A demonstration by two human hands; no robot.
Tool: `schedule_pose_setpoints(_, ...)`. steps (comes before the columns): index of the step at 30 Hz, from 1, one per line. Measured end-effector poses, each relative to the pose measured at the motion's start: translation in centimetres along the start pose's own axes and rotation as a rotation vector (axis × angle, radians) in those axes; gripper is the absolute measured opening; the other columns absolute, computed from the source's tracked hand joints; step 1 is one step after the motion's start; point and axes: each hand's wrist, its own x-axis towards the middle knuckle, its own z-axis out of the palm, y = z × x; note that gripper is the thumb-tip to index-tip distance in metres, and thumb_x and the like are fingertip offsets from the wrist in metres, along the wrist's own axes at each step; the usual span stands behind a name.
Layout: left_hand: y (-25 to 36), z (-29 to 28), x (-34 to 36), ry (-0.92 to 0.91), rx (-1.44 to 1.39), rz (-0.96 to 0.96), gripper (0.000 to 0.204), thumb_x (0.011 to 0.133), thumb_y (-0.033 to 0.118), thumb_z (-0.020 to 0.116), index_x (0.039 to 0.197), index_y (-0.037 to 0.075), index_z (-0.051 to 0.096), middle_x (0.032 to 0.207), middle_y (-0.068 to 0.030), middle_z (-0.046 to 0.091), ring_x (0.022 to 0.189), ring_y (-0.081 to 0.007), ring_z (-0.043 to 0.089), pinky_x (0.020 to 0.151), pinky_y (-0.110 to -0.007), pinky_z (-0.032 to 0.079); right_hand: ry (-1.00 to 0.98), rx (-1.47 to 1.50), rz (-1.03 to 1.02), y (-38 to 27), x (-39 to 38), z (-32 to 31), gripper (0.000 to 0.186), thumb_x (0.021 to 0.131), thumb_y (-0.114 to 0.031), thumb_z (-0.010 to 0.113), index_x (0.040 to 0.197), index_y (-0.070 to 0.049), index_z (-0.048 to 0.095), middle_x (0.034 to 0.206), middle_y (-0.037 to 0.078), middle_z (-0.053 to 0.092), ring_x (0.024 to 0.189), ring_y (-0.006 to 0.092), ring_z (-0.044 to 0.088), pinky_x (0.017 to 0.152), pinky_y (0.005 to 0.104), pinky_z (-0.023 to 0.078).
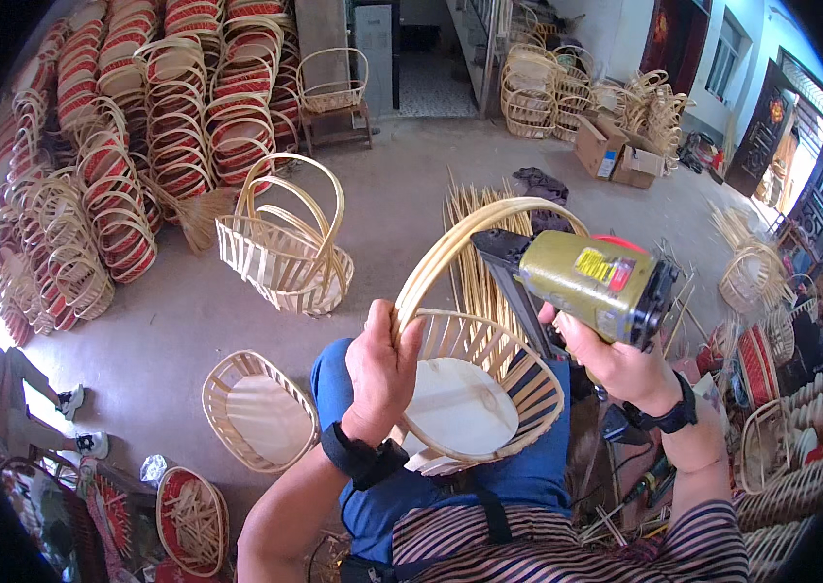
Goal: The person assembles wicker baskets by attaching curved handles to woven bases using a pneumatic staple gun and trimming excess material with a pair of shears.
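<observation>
A woven bamboo basket (546,400) with an oval pale wooden base rests tilted on my lap. Its arched handle (470,220), made of several bent strips, rises from the left side of the rim. My left hand (380,364) is closed around the lower left end of that handle, at the rim. In my right hand (616,358) is an olive-green and black staple gun (582,280), gripped by its handle. The gun's black nose lies over the upper part of the basket handle; whether it touches the strips I cannot tell. My right fingers are partly hidden behind the gun.
On the floor ahead stands a basket (280,262) with loose hoops in it. A handleless basket (261,410) lies left of my knee, near a red basket of offcuts (193,520). Bamboo strips (475,282) lie beyond my lap. Stacked baskets (173,107) fill the far left; cardboard boxes (616,151) sit far right.
</observation>
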Motion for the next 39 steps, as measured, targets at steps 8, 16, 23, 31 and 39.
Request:
schedule_pose_setpoints(8,0.2,0.3,1.6,0.152,0.119,0.054,0.026,0.068,0.018,0.063,0.068,0.000,0.045,0.068,-0.0127,0.045,0.057,-0.0276,0.045,0.052,-0.033,0.039,-0.201,-0.307,-0.459,2.0,-0.7,0.9,0.052,0.064,-0.011,0.065,0.109,0.004,0.043,0.101,0.015,0.054,0.087,0.0207,0.056,0.075,0.0266,0.043)
schedule_pose_setpoints(16,0.5,1.0,1.7,0.237,0.012,0.080,0.018,0.058,0.005,0.062,0.066,-0.004,0.048,0.078,-0.0112,0.044,0.064,-0.0249,0.046,0.057,-0.031,0.040,-0.315,0.011,-0.209,1.4,-0.4,2.6,0.059,0.065,-0.013,0.064,0.116,0.003,0.037,0.108,0.017,0.050,0.093,0.0258,0.054,0.079,0.0280,0.041)
schedule_pose_setpoints(23,0.7,1.2,1.8,0.232,0.013,0.119,0.016,0.059,0.004,0.062,0.065,-0.004,0.049,0.078,-0.0118,0.045,0.065,-0.0263,0.047,0.057,-0.032,0.041,-0.306,-0.157,-0.267,1.1,-0.3,2.5,0.060,0.065,-0.013,0.063,0.116,0.004,0.036,0.108,0.019,0.049,0.095,0.0284,0.053,0.080,0.0295,0.041)
schedule_pose_setpoints(31,0.8,1.1,1.8,0.226,0.001,0.121,0.015,0.059,0.003,0.061,0.065,-0.005,0.049,0.077,-0.0120,0.045,0.065,-0.0263,0.047,0.057,-0.032,0.041,-0.330,-0.169,-0.275,0.9,-0.3,2.2,0.061,0.066,-0.018,0.061,0.117,0.004,0.035,0.108,0.021,0.048,0.094,0.0307,0.053,0.078,0.0304,0.042)
schedule_pose_setpoints(39,0.9,1.3,1.9,0.251,-0.005,0.135,0.024,0.062,0.010,0.067,0.062,-0.005,0.048,0.070,-0.0109,0.044,0.061,-0.0230,0.044,0.055,-0.029,0.038,-0.335,-0.224,-0.330,1.3,-0.3,2.1,0.062,0.066,-0.018,0.061,0.117,0.005,0.034,0.105,0.022,0.049,0.091,0.0329,0.053,0.076,0.0311,0.043)
